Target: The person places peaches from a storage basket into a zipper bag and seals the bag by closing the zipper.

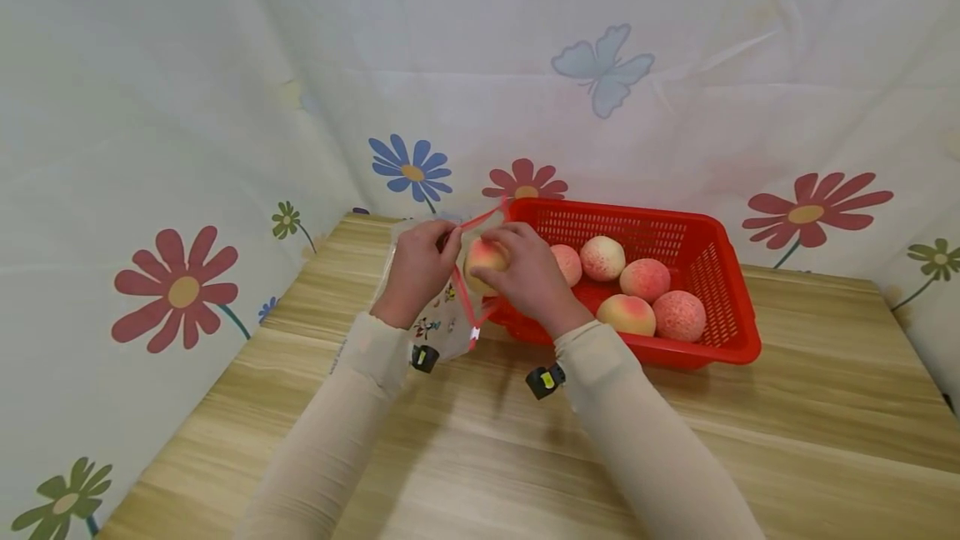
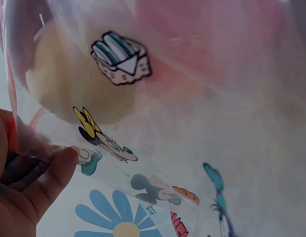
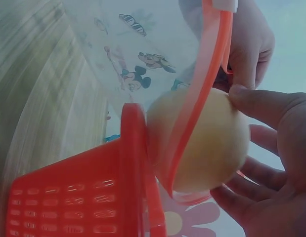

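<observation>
My left hand (image 1: 420,269) pinches the edge of a clear zip bag (image 1: 438,323) printed with cartoon figures. In the left wrist view the thumb and fingers (image 2: 56,170) grip the film beside its red seal strip. My right hand (image 1: 536,275) holds a yellow-and-pink peach (image 1: 484,261) at the bag's mouth. Seen from the right wrist, the peach (image 3: 222,143) lies partly behind the red strip (image 3: 202,94), with thumb and fingertips curled against its side. A red plastic basket (image 1: 735,290) with several peaches (image 1: 647,280) stands to the right, its left rim close to the bag.
The basket's near wall (image 1: 701,354) stands beside my right forearm. Wood-grain tabletop (image 1: 480,457) runs under both arms. A white cloth with printed flowers (image 1: 180,290) and a butterfly (image 1: 603,69) rises behind and at the left.
</observation>
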A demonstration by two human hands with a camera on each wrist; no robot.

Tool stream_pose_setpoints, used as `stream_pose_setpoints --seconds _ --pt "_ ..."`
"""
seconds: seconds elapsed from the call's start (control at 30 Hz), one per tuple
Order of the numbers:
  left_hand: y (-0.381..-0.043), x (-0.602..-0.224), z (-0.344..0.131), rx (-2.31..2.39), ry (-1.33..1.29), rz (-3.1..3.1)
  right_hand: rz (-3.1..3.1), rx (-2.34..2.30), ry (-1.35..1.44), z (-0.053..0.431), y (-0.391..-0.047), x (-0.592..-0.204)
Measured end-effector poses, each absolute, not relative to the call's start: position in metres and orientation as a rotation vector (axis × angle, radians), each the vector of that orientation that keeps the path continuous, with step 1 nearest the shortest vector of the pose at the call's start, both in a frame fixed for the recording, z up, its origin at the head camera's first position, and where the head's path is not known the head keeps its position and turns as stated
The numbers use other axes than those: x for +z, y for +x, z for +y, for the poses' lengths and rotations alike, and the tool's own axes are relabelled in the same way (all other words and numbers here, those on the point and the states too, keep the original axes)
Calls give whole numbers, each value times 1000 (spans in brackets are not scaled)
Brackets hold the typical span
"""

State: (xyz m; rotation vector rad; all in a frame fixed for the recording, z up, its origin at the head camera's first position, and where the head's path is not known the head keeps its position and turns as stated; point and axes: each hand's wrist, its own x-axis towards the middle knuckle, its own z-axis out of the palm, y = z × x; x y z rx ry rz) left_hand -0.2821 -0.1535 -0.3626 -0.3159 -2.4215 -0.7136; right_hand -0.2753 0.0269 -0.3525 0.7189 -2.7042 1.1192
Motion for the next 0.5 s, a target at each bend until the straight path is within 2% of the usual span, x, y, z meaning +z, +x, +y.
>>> stream_pose_setpoints --seconds 0.5 --pt "-283 -358 -156 -671 -310 -2426 -2730 1069 707 32 -276 -355"
